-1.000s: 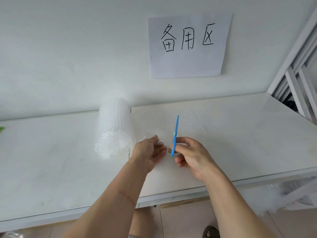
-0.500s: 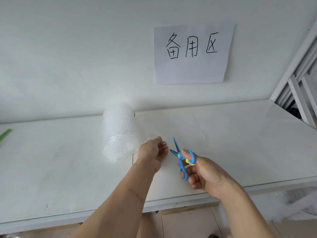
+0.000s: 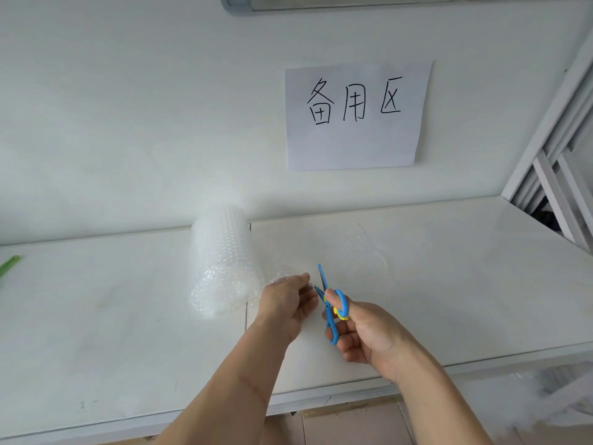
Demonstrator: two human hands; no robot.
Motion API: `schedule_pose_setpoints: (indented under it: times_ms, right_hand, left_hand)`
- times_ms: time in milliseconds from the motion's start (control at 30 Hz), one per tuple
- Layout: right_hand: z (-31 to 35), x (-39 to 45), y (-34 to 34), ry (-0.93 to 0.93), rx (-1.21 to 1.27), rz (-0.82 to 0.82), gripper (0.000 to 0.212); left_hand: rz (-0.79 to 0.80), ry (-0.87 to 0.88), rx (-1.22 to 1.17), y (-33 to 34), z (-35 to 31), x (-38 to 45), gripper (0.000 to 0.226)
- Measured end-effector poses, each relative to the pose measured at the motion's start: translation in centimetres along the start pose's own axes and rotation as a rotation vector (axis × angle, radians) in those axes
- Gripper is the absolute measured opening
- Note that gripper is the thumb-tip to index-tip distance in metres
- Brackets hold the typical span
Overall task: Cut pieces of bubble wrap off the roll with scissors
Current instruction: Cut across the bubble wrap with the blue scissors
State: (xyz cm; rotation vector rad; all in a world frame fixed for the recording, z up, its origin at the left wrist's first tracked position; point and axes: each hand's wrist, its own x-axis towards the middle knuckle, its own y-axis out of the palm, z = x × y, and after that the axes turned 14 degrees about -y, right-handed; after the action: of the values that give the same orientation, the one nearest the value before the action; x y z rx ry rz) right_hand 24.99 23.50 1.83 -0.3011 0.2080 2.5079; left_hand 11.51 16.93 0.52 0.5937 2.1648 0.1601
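Centrally, the right hand (image 3: 369, 335) grips blue scissors (image 3: 330, 305), blades parted. The left hand (image 3: 288, 303) pinches the bubble wrap sheet (image 3: 349, 252) beside the roll (image 3: 223, 261) on the worktop (image 3: 96, 316).

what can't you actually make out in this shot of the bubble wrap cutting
- Head view: the left hand pinches the bubble wrap sheet; the clear sheet blends into the white table, so its edges are lost.
- The scissors have open blades; whether any wrap lies between them cannot be told.
- The right hand covers part of the handles.
- The green object is cut off by the left edge.
- The bubble wrap roll hides its own far end.
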Motion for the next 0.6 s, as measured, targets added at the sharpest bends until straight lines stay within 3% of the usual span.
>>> schedule_pose_setpoints:
  times_ms: [600]
  right_hand:
    - [-0.19, 1.04, 0.49, -0.034, -0.028, -0.06, 0.048]
  left_hand:
    - [0.009, 0.007, 0.006, 0.15, 0.27, 0.38, 0.006]
